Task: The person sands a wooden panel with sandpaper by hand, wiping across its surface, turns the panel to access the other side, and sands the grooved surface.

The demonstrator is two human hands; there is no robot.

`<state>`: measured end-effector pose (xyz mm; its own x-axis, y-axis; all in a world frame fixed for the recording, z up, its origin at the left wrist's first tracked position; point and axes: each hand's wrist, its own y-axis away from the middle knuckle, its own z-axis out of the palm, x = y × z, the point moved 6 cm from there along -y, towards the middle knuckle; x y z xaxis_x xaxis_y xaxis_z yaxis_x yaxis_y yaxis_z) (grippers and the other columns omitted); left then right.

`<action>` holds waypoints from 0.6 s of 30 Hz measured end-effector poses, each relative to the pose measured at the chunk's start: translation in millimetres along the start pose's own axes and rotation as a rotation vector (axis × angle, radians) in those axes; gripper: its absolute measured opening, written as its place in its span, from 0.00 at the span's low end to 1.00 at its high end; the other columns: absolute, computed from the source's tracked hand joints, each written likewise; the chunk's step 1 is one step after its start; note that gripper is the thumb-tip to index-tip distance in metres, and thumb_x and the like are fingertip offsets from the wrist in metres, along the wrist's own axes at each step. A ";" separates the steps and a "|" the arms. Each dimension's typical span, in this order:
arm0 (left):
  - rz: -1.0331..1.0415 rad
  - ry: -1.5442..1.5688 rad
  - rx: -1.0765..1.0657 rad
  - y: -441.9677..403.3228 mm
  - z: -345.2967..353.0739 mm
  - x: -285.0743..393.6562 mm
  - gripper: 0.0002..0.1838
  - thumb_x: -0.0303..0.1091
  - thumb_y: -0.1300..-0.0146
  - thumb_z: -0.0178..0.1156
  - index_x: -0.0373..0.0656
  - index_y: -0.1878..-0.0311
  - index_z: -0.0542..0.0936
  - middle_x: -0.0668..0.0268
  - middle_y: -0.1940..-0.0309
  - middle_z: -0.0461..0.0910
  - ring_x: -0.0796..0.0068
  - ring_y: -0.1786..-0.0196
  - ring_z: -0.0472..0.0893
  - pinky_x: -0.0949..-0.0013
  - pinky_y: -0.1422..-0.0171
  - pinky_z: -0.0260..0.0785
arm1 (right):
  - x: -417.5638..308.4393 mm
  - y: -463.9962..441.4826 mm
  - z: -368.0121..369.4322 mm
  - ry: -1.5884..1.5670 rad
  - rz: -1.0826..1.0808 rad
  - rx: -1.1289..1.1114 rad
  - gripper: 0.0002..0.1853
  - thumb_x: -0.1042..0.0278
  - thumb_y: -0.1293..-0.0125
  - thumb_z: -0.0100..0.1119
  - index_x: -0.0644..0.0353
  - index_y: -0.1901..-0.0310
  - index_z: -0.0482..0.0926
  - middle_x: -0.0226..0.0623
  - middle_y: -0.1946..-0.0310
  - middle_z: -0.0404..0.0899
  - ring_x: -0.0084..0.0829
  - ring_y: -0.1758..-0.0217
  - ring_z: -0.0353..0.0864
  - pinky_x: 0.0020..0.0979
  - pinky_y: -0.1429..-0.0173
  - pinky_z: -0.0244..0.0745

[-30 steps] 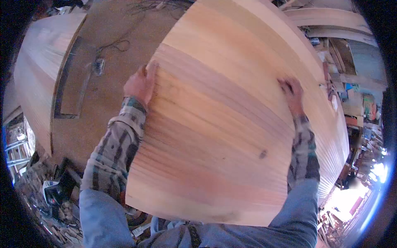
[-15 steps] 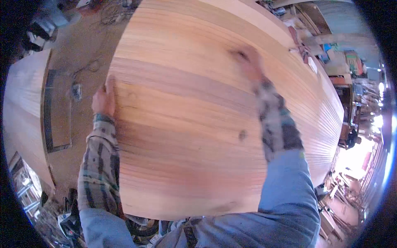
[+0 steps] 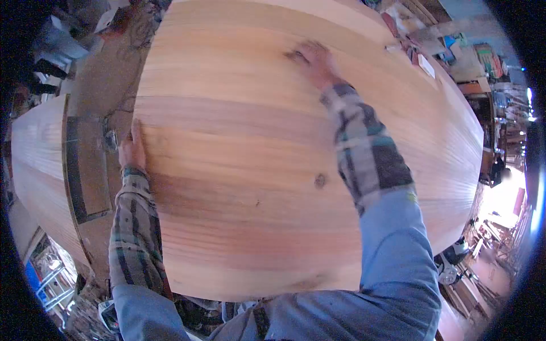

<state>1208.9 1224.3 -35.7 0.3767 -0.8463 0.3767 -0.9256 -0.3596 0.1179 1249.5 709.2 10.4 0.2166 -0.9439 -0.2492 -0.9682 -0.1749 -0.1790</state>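
Note:
A large wooden panel [image 3: 244,148] with curved-looking plank grain and a dark knot fills the middle of the head view. My left hand [image 3: 132,149] is at the panel's left edge, its fingers wrapped round that edge. Over the upper middle of the surface is my right hand [image 3: 313,61], smeared by motion, its fingers curled together around something small and dark that I cannot make out. Both forearms are in plaid sleeves.
A second wooden panel [image 3: 40,170] stands at the far left beside a dark rectangular frame [image 3: 85,170] on the brown floor. Small items lie along the panel's upper right edge, among them a white block [image 3: 426,66]. Cluttered shelves and wood scraps fill the right side.
My right hand has swept left and upward across the panel. My left hand stays on the left edge. The view has turned, so the panel appears shifted to the left.

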 end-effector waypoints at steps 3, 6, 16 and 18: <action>-0.070 -0.001 -0.144 4.1 -0.6 0.4 0.41 0.72 0.33 0.38 0.44 0.40 0.79 0.46 0.43 0.78 0.43 0.39 0.76 0.50 0.34 0.65 | 90.2 69.5 -23.6 0.075 -0.080 0.012 0.13 0.60 0.34 0.57 0.53 0.52 0.84 0.37 0.54 0.81 0.43 0.46 0.74 0.43 0.35 0.65; -0.073 0.015 -0.138 -0.2 -0.1 -2.4 0.39 0.70 0.32 0.38 0.45 0.41 0.80 0.44 0.46 0.79 0.42 0.41 0.76 0.48 0.35 0.65 | 162.6 135.5 -72.8 0.007 0.209 0.097 0.12 0.60 0.36 0.62 0.57 0.55 0.85 0.40 0.57 0.81 0.43 0.52 0.75 0.41 0.39 0.67; -0.134 0.076 -0.266 7.7 -5.8 15.4 0.40 0.69 0.31 0.37 0.42 0.41 0.78 0.46 0.49 0.81 0.42 0.43 0.78 0.49 0.36 0.67 | -192.1 -179.7 120.2 -0.197 -0.285 0.143 0.15 0.55 0.35 0.57 0.57 0.56 0.82 0.44 0.60 0.80 0.49 0.51 0.77 0.47 0.47 0.72; -0.098 0.047 -0.235 8.9 -7.7 23.1 0.40 0.69 0.31 0.37 0.42 0.41 0.78 0.46 0.49 0.81 0.43 0.43 0.78 0.49 0.37 0.67 | -251.4 -201.9 109.0 -0.123 -0.216 0.182 0.14 0.56 0.35 0.57 0.58 0.58 0.83 0.44 0.60 0.81 0.49 0.51 0.78 0.46 0.46 0.72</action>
<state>1209.1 1204.6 -18.8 0.4678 -0.7911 0.3942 -0.8698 -0.3328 0.3643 1404.2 1012.4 5.4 0.4396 -0.8474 -0.2977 -0.8618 -0.3046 -0.4056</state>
